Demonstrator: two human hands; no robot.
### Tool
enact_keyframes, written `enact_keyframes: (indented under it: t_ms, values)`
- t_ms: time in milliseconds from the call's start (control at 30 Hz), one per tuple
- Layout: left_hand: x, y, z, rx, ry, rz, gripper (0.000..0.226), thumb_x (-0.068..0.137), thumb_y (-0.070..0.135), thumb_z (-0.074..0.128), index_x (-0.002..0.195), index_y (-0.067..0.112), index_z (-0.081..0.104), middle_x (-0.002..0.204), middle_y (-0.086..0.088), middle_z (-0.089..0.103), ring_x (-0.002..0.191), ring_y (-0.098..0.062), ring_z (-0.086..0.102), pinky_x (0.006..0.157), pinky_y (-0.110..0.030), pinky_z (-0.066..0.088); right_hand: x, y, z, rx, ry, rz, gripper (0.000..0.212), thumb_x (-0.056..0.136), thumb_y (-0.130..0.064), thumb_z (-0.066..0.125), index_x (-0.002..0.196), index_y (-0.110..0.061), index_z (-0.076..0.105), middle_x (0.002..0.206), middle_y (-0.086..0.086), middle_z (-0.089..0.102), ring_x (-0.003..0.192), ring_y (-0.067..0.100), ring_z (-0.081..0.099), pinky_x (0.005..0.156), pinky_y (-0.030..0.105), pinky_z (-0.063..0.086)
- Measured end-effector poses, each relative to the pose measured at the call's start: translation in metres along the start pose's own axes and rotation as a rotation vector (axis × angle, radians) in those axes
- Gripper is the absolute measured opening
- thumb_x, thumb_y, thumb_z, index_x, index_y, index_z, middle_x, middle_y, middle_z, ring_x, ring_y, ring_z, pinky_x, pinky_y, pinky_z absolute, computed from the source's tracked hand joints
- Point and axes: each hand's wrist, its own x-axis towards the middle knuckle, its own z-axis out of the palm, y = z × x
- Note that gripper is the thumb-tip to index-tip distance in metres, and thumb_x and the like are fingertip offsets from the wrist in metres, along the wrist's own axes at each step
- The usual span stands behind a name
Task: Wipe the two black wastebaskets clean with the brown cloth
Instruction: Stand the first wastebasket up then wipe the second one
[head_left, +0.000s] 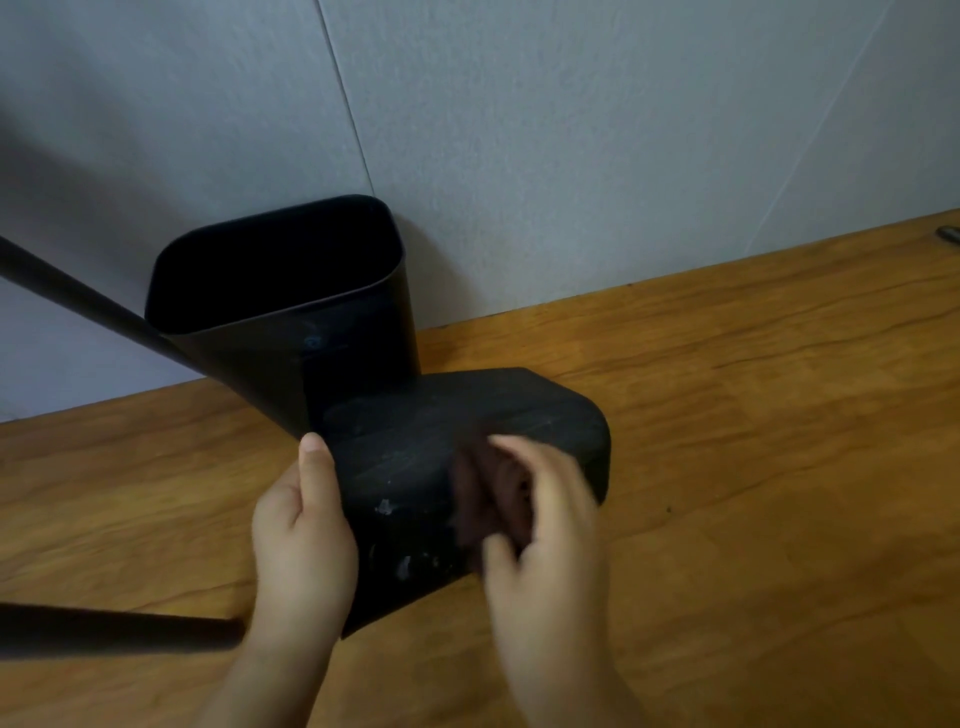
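Note:
One black wastebasket (280, 291) stands upright against the wall, its opening facing me. A second black wastebasket (415, 467) lies on its side on the wooden floor in front of it, with pale smudges on its near side. My left hand (304, 530) grips its left side, thumb up along the edge. My right hand (545, 525), blurred by motion, holds the brown cloth (488, 493) bunched against the basket's right side.
Wooden floor (753, 441) stretches to the right and front. A grey panelled wall (571, 156) runs behind. A black rod (67, 291) slants in from the left, and another black bar (119, 629) lies at lower left. A small dark object (948, 233) sits at far right.

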Motion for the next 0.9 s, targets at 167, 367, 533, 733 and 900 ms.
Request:
enact_keyframes:
  t_ms: [167, 367, 533, 733, 900]
  values:
    - [0.015, -0.01, -0.002, 0.026, -0.029, 0.007, 0.058, 0.093, 0.059, 0.036, 0.075, 0.007, 0.053, 0.07, -0.016, 0.051, 0.061, -0.03, 0.048, 0.058, -0.036, 0.04, -0.009, -0.02, 0.008, -0.074, -0.26, -0.189, 0.068, 0.074, -0.017, 0.062, 0.128, -0.05, 0.038, 0.133, -0.029, 0.039, 0.126, -0.007, 0.03, 0.101, 0.016, 0.03]
    - [0.001, -0.016, -0.008, -0.241, -0.356, -0.083, 0.051, 0.084, 0.05, 0.045, 0.087, 0.009, 0.075, 0.089, -0.009, 0.075, 0.087, -0.021, 0.072, 0.08, -0.035, 0.051, 0.003, -0.016, 0.005, -0.001, -0.153, -0.182, 0.065, 0.073, -0.014, 0.06, 0.127, -0.046, 0.046, 0.128, -0.029, 0.044, 0.125, -0.003, 0.038, 0.101, 0.018, 0.037]
    - [-0.004, -0.033, -0.004, 0.098, -0.274, 0.269, 0.05, 0.092, 0.045, 0.036, 0.079, 0.005, 0.062, 0.071, -0.01, 0.064, 0.063, -0.022, 0.059, 0.055, -0.028, 0.047, 0.004, -0.008, 0.007, 0.083, -0.09, -0.141, 0.058, 0.076, -0.014, 0.061, 0.127, -0.04, 0.05, 0.126, -0.026, 0.049, 0.124, 0.001, 0.045, 0.105, 0.025, 0.041]
    - [-0.004, -0.031, 0.004, 0.155, -0.183, 0.425, 0.052, 0.096, 0.044, 0.032, 0.07, 0.007, 0.058, 0.068, -0.011, 0.06, 0.055, -0.02, 0.057, 0.05, -0.028, 0.046, 0.026, -0.017, 0.002, 0.048, 0.018, -0.131, 0.051, 0.076, -0.019, 0.055, 0.127, -0.03, 0.055, 0.123, -0.019, 0.054, 0.121, 0.001, 0.048, 0.105, 0.029, 0.043]
    - [0.002, -0.023, 0.002, 0.054, -0.177, 0.401, 0.065, 0.098, 0.047, 0.026, 0.072, -0.003, 0.059, 0.063, -0.02, 0.06, 0.06, -0.033, 0.058, 0.055, -0.036, 0.048, 0.012, -0.028, 0.0, -0.031, -0.201, -0.292, 0.059, 0.072, -0.016, 0.054, 0.126, -0.039, 0.049, 0.128, -0.025, 0.048, 0.122, -0.001, 0.042, 0.103, 0.021, 0.037]
